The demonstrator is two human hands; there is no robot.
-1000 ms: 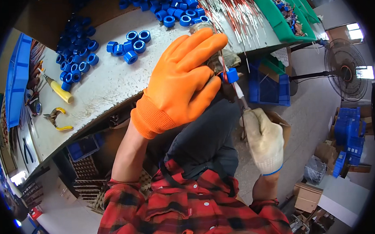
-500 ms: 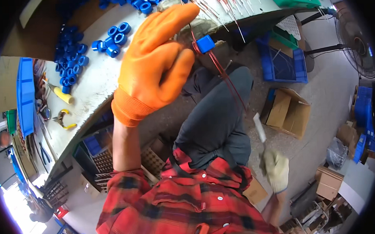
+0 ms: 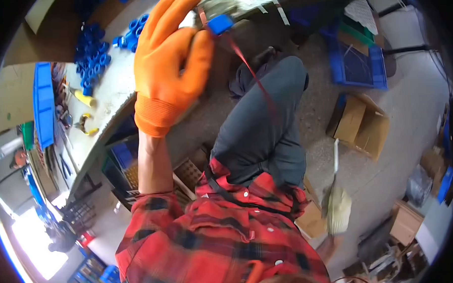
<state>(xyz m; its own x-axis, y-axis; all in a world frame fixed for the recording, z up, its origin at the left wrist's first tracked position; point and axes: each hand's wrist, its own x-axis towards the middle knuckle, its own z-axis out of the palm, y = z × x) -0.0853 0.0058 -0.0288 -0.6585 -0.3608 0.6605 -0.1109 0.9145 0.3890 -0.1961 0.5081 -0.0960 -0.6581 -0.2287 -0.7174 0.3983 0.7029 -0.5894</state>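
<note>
My left hand, in an orange glove, is raised at the bench's front edge with its thumb and fingers around a blue ring core. Reddish copper wire passes by the core and trails down over my trouser leg, where it blurs out. Low on the right, my right hand, in a pale glove, is closed around a slim rod with a white end. Its far end points up, away from me; motion smears the hand, so the rod's kind is unclear.
Loose blue ring cores lie on the bench, with yellow-handled pliers and a yellow-handled tool nearby. On the floor at right stand an open cardboard box and a blue crate.
My left hand has moved up and left with the blue core and wire. My right hand has shifted slightly lower, and the rod stands more upright. The whole view has turned a little.
</note>
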